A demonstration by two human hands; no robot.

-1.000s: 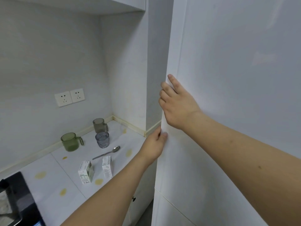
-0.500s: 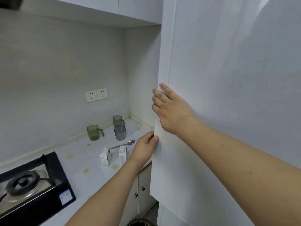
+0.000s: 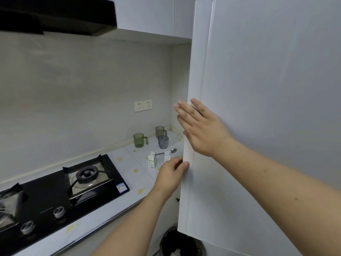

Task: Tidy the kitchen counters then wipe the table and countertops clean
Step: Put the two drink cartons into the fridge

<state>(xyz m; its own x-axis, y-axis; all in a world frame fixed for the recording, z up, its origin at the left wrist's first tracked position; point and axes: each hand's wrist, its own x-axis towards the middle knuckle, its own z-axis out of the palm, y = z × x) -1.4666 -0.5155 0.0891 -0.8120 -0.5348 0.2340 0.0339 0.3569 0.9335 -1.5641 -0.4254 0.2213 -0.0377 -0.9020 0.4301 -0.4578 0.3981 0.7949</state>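
Hands on tall door — left hand grips edge, right hand flat.

door: swung further out from the counter
right hand: fingers now straightened, no longer hooked round door edge

A tall cabinet door fills the right of the frame. At its left edge the right hand lies above the left hand. The countertop runs from lower left to centre. A gas hob sits on it at lower left, under the range hood at upper left. Right of the hob stand two small cartons, a spoon just behind them, three cups further back by the wall. Sockets sit on the wall above. A bin sits at bottom centre, below the door.
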